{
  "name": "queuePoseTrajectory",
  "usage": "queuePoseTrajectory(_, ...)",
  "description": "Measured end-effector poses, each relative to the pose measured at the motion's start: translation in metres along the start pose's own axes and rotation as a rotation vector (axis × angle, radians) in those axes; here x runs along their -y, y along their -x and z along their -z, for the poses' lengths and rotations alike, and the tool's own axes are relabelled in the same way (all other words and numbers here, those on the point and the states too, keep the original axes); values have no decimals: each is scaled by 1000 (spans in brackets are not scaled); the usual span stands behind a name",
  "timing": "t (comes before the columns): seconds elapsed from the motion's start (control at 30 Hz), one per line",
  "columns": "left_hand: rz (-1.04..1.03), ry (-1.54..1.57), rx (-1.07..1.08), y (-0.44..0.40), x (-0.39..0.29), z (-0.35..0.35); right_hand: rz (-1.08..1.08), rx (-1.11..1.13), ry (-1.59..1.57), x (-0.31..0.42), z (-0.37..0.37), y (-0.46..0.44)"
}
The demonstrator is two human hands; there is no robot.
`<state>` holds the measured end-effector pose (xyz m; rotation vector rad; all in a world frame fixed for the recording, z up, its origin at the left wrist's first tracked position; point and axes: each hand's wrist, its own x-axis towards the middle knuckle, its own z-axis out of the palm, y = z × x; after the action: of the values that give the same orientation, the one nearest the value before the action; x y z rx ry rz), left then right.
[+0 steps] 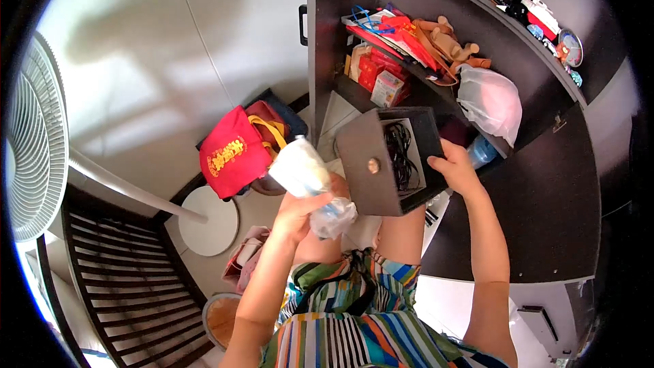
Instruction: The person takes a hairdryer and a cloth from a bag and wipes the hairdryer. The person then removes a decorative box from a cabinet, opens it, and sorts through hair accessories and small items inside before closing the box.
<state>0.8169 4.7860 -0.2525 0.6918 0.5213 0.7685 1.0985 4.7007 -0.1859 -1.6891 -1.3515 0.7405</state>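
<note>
My left hand point(304, 215) is closed around a whitish packet in a clear plastic bag point(300, 167); its contents are blurred. With my right hand point(458, 169) I grip the far right wall of a dark box point(371, 167), thumb over its rim. The box is tilted toward me and has a round knob on its brown front. Inside it lies a bundle of black cable point(402, 157). Both hands are above my lap, the packet just left of the box.
Ahead stands a dark cabinet point(327, 61) with red packets point(371, 71), a stuffed toy point(446, 41) and a white plastic bag point(490, 99) on its shelves. A red bag point(231, 153), a standing fan point(37, 143) and a slatted wooden rack point(129, 266) are on the left.
</note>
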Motion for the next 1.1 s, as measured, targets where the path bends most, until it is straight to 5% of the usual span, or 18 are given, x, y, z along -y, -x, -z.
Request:
queuePoseTrajectory(0.13, -86, -116, 47, -10, 17, -10, 66, -32, 624, 10, -18, 7)
queuePoseTrajectory(0.47, 13, 50, -75, -13, 34, -11, 155, -74, 766, 38, -43, 9)
queuePoseTrajectory(0.6, -100, 171, -161, -9, 36, -4, 28, -138, 30, 37, -34, 3)
queuePoseTrajectory(0.73, -225, 253, -79, -12, 34, 16, -327, -308, -588, -35, -46, 4)
queuePoseTrajectory(0.87, -165, 240, -105, -8, 24, 12, -574, -22, -1091, -83, -80, -5)
queuePoseTrajectory(0.97, -180, 190, -127, -9, 24, 16, -526, 45, -1519, -34, -86, -21)
queuePoseTrajectory(1.1, -186, 155, -135, -10, 16, 16, -312, -273, -1314, -59, -74, -53)
